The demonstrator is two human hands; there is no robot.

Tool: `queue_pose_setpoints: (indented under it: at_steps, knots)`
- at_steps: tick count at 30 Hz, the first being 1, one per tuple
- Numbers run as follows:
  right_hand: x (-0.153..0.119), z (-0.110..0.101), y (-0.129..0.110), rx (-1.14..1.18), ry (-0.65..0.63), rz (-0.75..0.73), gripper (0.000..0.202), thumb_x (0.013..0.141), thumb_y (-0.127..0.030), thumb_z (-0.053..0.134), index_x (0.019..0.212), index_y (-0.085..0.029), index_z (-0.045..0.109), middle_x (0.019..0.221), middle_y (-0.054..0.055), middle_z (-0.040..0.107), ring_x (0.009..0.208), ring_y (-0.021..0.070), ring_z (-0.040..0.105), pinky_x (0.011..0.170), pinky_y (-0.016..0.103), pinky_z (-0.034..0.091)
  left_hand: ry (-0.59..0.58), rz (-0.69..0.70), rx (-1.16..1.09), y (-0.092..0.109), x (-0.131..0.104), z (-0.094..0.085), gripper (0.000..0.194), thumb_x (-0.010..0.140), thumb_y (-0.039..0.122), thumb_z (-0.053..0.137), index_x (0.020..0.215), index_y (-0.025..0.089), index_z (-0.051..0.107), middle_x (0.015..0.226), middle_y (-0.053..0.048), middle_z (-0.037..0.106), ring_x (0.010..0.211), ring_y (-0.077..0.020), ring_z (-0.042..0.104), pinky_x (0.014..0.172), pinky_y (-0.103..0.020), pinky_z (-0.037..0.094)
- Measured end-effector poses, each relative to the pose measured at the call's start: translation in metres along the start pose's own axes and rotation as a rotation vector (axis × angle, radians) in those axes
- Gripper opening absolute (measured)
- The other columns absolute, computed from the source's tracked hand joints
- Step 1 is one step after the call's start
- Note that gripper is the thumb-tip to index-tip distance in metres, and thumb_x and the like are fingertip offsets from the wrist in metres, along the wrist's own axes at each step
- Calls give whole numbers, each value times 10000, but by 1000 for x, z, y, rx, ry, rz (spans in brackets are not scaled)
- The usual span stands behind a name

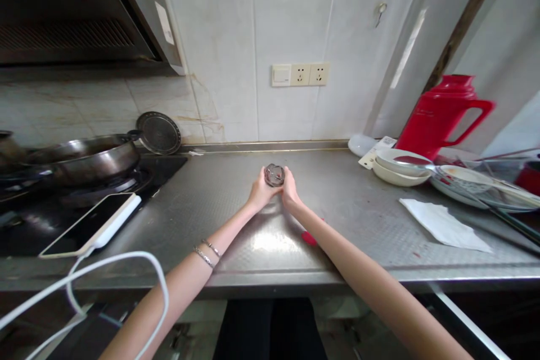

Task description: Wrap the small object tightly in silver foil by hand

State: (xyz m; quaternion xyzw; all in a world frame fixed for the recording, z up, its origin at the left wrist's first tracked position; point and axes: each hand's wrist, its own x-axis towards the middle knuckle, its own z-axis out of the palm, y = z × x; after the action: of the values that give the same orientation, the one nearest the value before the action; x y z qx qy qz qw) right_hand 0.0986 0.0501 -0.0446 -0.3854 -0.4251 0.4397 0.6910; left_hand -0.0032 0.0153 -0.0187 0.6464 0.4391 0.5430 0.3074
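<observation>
A small round glass-like container (274,175) is held between both hands over the middle of the steel counter (236,225). My left hand (260,191) wraps its left side, and my right hand (289,187) presses against its right side. Its top faces up and looks transparent, with a dark rim; what is inside is too small to tell. A red object (309,238) lies on the counter, partly hidden by my right forearm.
On the left, a pan (93,163) sits on the stove, near a phone (90,228) with a white cable. Bowls (400,167), a red thermos (441,115), plates and a white tissue (442,225) are on the right.
</observation>
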Motion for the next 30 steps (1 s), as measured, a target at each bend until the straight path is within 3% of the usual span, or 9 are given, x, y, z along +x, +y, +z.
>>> queue_pose_setpoints:
  at_steps: [4,7,11,16,23,30]
  knots:
    - [8,-10,-10,-32,92,36,445,821,-544,375,885,-197,646,815,16,712,796,188,651,697,278,501,-156,17,-228,-7,6,3,667,568,206,817,1158,146,512,1163,-141,634,1104,-255,597,987,-411,448]
    - [13,-16,-20,-60,110,58,459,814,-536,372,878,-193,670,838,22,724,793,190,656,698,276,497,-162,-18,-295,-12,12,0,631,542,174,830,1091,126,523,1127,-154,637,1058,-250,616,965,-413,465]
    - [12,-18,-28,-98,48,80,492,814,-551,373,813,-190,707,756,31,728,725,193,662,696,285,499,-154,-40,-173,-12,12,-5,798,432,212,890,1135,121,525,1115,-156,634,1010,-262,620,915,-427,486]
    - [9,-18,-30,-147,-34,98,555,813,-610,374,733,-193,731,716,44,726,708,195,662,731,296,501,-322,-17,-222,-8,7,-3,763,455,214,879,1140,124,553,1112,-131,657,1015,-249,625,935,-398,470]
    - [12,-16,-26,-120,-43,109,600,805,-651,338,807,-186,717,758,50,729,772,202,668,745,302,504,-151,-40,-100,-16,7,0,675,482,299,875,1071,129,594,1053,-120,688,973,-243,638,900,-376,479]
    - [2,-4,-25,-91,-43,58,479,824,-577,370,863,-213,680,824,27,721,899,186,646,806,272,472,48,-78,71,-5,6,-5,648,474,359,871,1017,129,602,984,-131,699,893,-249,658,806,-348,491]
